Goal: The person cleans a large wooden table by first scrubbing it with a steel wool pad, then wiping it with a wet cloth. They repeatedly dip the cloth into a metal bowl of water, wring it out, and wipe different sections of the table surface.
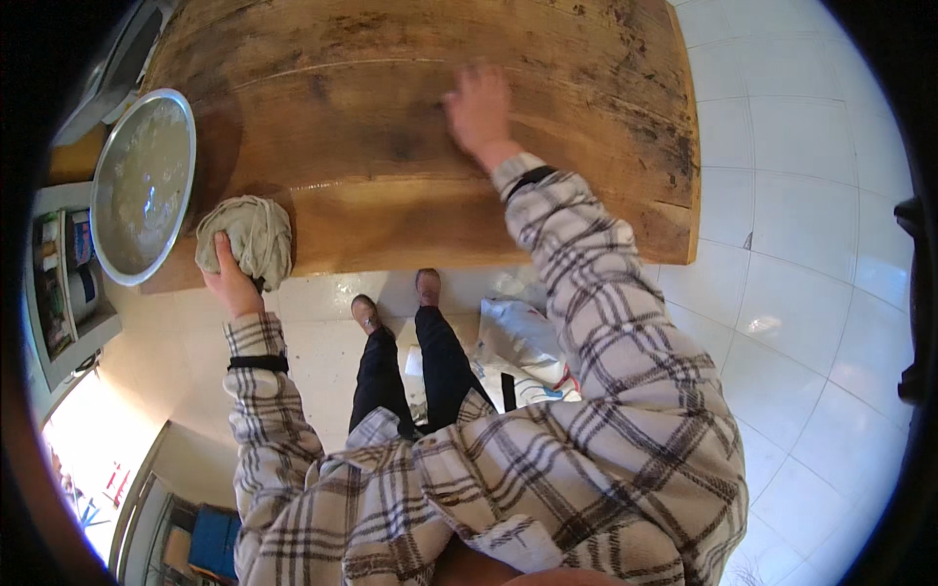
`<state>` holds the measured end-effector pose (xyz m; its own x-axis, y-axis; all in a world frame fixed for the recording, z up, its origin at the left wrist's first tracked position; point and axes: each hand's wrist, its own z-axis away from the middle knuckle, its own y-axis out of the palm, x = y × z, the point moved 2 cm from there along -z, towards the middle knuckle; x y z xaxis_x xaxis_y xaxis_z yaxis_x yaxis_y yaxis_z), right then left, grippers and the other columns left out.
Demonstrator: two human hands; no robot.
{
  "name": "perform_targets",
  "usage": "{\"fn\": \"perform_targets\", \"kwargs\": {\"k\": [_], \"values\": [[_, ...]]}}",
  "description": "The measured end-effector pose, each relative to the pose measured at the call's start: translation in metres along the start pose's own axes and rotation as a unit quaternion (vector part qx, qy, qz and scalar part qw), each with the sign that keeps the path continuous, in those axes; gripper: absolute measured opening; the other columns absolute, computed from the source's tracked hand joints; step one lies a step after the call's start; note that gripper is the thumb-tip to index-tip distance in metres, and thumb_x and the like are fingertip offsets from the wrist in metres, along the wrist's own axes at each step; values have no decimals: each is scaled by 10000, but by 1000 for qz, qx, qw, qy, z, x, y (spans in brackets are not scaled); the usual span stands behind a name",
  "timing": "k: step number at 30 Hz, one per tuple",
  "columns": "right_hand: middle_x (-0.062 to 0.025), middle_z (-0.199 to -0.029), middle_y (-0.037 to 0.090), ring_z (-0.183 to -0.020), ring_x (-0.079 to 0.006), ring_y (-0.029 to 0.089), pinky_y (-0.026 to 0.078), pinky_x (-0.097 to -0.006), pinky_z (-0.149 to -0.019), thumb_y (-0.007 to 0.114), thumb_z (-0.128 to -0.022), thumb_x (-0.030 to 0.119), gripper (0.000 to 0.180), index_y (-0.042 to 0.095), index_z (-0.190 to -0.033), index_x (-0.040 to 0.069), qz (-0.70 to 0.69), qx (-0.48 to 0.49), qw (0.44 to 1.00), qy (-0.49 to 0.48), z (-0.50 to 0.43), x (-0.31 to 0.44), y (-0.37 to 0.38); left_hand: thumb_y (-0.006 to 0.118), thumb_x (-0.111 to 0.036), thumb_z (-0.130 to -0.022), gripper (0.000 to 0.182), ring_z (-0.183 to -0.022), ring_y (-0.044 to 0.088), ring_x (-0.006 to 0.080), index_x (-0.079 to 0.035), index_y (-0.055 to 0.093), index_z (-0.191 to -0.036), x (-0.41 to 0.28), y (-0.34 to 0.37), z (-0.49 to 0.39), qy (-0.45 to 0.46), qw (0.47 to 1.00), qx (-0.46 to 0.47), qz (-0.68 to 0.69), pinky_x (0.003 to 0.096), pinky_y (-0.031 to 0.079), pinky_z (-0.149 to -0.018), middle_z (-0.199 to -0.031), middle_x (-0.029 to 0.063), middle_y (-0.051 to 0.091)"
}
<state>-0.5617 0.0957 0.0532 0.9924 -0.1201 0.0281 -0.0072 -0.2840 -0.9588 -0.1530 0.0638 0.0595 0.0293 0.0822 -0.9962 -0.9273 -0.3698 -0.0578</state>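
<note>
My left hand point(233, 282) is closed around a ball of dough-like or bunched damp cloth, a greyish crumpled cloth point(249, 238), at the near left edge of a wooden table point(366, 132). Just left of the cloth, a round metal basin point(143, 187) holds cloudy liquid. Over the middle of the table reaches my right hand point(480, 110), somewhat blurred, with its palm down at the wood and nothing visible in it. Whether its fingertips touch the surface is unclear. Parts of the tabletop look wet and shiny, and dark marks run along its right side.
White tiles point(799, 212) cover the right side. Plastic bags point(516, 340) lie below the table's near edge, beside my legs. A shelf unit point(69, 286) with various items stands at the left, and a blue box point(214, 540) sits at the lower left.
</note>
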Motion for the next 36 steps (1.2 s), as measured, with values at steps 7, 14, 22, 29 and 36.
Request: {"fn": "perform_targets", "kwargs": {"k": [7, 14, 22, 29, 36], "values": [[-190, -1409, 418, -1305, -398, 369, 273, -514, -1094, 573, -896, 250, 484, 476, -1328, 54, -67, 133, 989, -15, 104, -62, -42, 664, -298, -885, 484, -1057, 558, 245, 48, 551, -1204, 4, -1, -4, 6, 998, -27, -61, 336, 419, -950, -1179, 142, 606], [-195, -1430, 379, -1320, -360, 352, 273, -521, -1086, 538, -910, 286, 483, 471, -1338, 70, -41, 158, 984, -76, 3, 2, 15, 656, -327, -890, 518, -1095, 538, 257, 47, 526, -1225, 1, 1, -4, 62, 989, -10, -138, 340, 401, -965, -1215, 162, 580], [-195, -1438, 374, -1331, -401, 318, 302, -493, -1076, 554, -889, 240, 480, 477, -1324, 51, -8, 17, 992, 128, 54, -134, -35, 653, -313, -898, 526, -1124, 522, 235, 39, 504, -1260, 7, -3, -8, 40, 987, -6, -156, 336, 396, -983, -1244, 143, 563], [-202, -1401, 412, -1333, -380, 332, 319, -529, -1062, 601, -824, 268, 539, 488, -1301, 43, -154, 99, 982, -48, 119, -37, -32, 643, -317, -908, 518, -1134, 507, 233, 27, 498, -1267, 6, -1, -11, 6, 994, 39, -99, 339, 393, -984, -1260, 139, 543], [-209, -1385, 438, -1323, -385, 346, 291, -495, -1080, 484, -959, 288, 456, 466, -1332, 26, -23, -34, 974, 223, 25, -156, -46, 651, -323, -903, 500, -1124, 519, 242, 17, 492, -1233, 14, -6, -16, -14, 997, 35, -62, 348, 428, -965, -1231, 137, 555]]}}
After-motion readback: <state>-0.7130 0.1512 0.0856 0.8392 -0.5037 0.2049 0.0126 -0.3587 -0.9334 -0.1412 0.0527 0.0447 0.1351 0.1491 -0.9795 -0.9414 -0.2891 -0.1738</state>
